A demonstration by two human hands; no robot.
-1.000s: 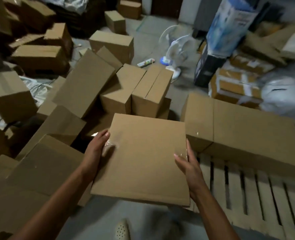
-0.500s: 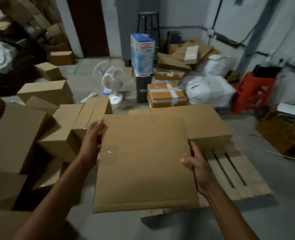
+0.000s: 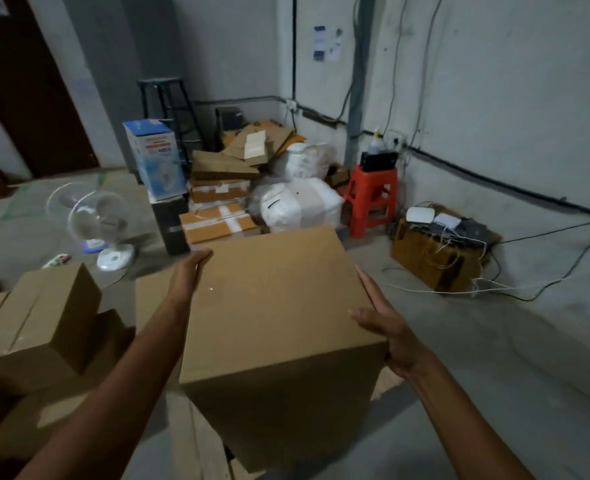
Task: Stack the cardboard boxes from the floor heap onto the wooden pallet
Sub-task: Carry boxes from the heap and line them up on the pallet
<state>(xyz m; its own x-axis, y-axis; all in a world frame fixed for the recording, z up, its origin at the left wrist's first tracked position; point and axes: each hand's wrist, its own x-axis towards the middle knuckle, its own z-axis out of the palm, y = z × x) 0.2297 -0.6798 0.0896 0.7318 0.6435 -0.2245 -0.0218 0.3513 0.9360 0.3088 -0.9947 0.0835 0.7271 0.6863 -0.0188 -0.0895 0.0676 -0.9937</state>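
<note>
1. A plain brown cardboard box [image 3: 279, 306] is being held up in the middle of the view, its broad top face tilting toward the camera and its near side face falling into shadow below.
2. The left hand [image 3: 186, 275] is lying flat along the box's left edge, fingers stretched out toward the far corner and pressing on the cardboard.
3. The right hand [image 3: 387, 327] is cupping the box's right edge, thumb lying on the top face and fingers curling down the side out of sight.
4. A faint glossy strip, probably clear tape, is glinting on the top face near the left hand; it is hard to make out.
5. More boxes [image 3: 40, 323] are lying heaped at the near left, partly cut off by the frame edge.
6. The wooden pallet [image 3: 210, 448] is showing only as pale slats under the held box; most of it is hidden.
7. A white fan [image 3: 92, 223] and a red stool [image 3: 373, 199] are standing farther off, both blurred in the dim light.
</note>
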